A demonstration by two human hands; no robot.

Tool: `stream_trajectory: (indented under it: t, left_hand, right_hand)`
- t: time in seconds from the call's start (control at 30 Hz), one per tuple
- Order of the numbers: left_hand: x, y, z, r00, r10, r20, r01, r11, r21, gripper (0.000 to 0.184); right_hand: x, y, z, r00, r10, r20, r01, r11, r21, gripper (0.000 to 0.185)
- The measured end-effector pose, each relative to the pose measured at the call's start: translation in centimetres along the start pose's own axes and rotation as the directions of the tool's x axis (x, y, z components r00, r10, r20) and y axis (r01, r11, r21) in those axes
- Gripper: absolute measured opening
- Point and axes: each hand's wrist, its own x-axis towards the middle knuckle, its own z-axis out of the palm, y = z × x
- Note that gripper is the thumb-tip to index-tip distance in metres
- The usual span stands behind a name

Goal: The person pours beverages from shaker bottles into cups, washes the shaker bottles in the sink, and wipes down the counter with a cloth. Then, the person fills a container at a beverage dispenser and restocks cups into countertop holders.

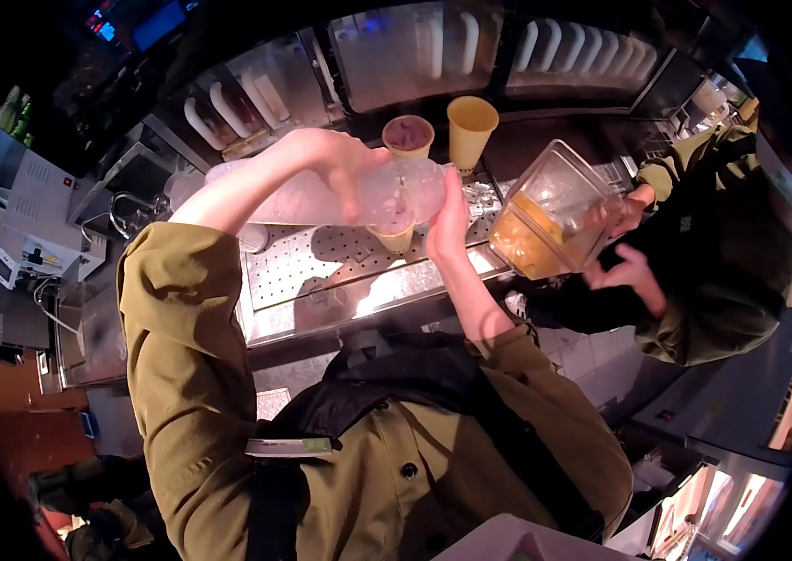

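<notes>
A long translucent plastic container [298, 198] with pale, frosty contents lies tilted almost level in the air. My left hand [345, 170] is closed around it from above. At its right end, my right hand [449, 222] holds it, with some fingers hidden behind. Just below the container stands a yellow paper cup [396, 239] with purplish contents, its rim partly covered. Behind the container is another yellow cup [408, 136] holding dark purple pieces. A taller yellow cup [471, 133] stands to its right; I cannot see its bottom inside.
At right, a co-worker's hands [634, 210] are at a clear blender jar [550, 220] with orange contents, tilted near my right hand. A perforated metal drip tray [298, 280] lies below. Bins with white handles [569, 47] line the back. A white machine [36, 201] stands left.
</notes>
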Motion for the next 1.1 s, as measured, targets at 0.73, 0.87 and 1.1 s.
stream_trajectory:
  t: [0.73, 0.87, 1.1]
  left_hand:
    - [-1.9, -4.8, 12.5, 0.349, -0.407, -0.844, -0.687, 0.501, -0.526, 0.122]
    - [2.8, -6.3, 16.4, 0.094, -0.635, -0.767, -0.627, 0.561, -0.541, 0.118]
    - [6.9, -8.4, 17.9, -0.036, -0.823, -0.567, -0.562, 0.486, -0.669, 0.117]
  right_hand:
    - [3.0, -2.6, 13.4, 0.555, -0.091, 0.827, 0.702, 0.585, -0.407, 0.06]
    - [8.3, -2.7, 11.1, 0.764, -0.129, 0.632, 0.628, 0.373, -0.683, 0.074]
    - [14.0, 1.2, 4.6, 0.91, 0.003, 0.414, 0.384, -0.38, -0.841, 0.1]
